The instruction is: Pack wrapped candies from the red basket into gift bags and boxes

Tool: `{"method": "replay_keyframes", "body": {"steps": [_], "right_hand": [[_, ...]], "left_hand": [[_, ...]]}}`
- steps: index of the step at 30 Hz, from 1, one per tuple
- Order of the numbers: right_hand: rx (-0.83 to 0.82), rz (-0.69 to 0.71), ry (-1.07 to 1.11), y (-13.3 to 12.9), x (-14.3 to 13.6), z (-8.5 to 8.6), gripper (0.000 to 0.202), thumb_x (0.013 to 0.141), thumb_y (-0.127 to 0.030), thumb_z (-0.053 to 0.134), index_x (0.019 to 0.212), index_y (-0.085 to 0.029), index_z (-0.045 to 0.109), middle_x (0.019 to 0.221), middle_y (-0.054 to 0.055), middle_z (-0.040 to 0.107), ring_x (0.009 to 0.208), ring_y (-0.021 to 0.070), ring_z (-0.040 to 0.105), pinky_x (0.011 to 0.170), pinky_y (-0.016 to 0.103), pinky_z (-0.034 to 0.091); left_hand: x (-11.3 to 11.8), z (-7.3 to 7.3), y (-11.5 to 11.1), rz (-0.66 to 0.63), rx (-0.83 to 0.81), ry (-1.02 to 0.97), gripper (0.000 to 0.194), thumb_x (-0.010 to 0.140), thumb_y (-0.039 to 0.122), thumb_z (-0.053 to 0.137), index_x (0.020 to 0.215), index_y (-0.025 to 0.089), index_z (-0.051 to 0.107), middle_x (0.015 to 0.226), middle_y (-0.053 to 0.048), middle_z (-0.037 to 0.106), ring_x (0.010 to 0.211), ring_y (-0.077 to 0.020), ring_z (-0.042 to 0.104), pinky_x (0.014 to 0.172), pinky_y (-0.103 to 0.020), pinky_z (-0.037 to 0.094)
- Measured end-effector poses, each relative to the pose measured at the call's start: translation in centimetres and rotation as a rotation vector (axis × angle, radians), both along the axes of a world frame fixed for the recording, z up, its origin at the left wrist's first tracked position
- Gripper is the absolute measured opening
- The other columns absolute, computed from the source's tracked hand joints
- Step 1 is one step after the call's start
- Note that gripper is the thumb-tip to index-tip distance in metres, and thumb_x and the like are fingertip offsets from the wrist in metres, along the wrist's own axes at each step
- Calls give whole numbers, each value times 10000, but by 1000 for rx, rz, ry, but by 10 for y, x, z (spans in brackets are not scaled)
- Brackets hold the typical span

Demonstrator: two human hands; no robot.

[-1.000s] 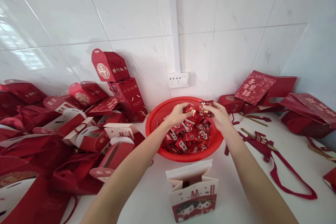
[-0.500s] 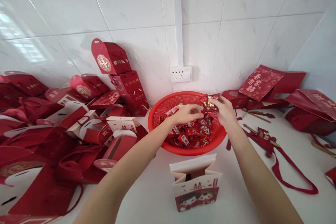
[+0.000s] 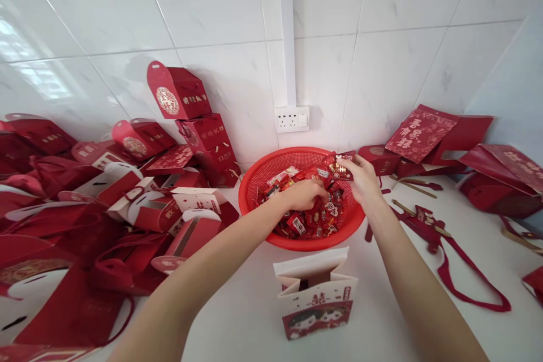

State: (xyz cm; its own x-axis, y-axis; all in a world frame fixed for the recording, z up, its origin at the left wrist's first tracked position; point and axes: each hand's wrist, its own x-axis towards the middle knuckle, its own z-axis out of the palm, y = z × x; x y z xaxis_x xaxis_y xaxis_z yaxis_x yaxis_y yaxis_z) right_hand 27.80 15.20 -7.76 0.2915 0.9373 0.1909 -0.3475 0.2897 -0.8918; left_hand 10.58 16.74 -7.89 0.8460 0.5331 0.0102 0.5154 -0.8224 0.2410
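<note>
A red plastic basket of small wrapped candies sits against the wall. My left hand is down among the candies, its fingers curled together; what lies between the fingertips is hidden. Over the basket's right rim, my right hand pinches red candy packets with gold print; how many I cannot tell. In front of the basket a white and red paper gift bag stands upright with its top open, apart from both hands.
Many red gift boxes crowd the left, some stacked in a tower. More red boxes lean at the right wall. Red ribbon straps lie on the white tabletop. A socket is on the wall.
My left hand has lowered into the candies and its fingers have curled down among them. My right hand stays at the basket's right rim with the red candy packets.
</note>
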Motion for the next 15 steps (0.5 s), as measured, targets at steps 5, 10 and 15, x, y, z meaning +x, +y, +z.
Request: {"method": "replay_keyframes", "body": {"steps": [5, 10, 15], "right_hand": [[4, 7, -1, 0, -1, 0, 259, 545, -309, 855, 703, -224, 668, 710, -27, 699, 699, 181, 639, 723, 326, 509], [0, 7, 4, 0, 0, -2, 265, 541, -304, 867, 713, -219, 684, 728, -18, 724, 691, 184, 649, 702, 324, 521], [7, 10, -4, 0, 0, -2, 261, 550, -301, 868, 712, -217, 682, 720, -24, 720, 697, 177, 648, 709, 314, 520]], "left_hand": [[9, -2, -15, -228, -100, 30, 422, 756, 134, 738, 1178, 140, 744, 1161, -111, 736, 1063, -256, 672, 974, -300, 499], [16, -4, -22, -218, -41, 215, 546, 744, 288, 808, 1274, 194, 717, 1246, -134, 670, 1047, -292, 674, 925, -340, 514], [16, -5, -21, -69, 36, 318, 565, 774, 379, 789, 1316, 248, 696, 1292, -149, 632, 1018, -318, 689, 869, -377, 530]]}}
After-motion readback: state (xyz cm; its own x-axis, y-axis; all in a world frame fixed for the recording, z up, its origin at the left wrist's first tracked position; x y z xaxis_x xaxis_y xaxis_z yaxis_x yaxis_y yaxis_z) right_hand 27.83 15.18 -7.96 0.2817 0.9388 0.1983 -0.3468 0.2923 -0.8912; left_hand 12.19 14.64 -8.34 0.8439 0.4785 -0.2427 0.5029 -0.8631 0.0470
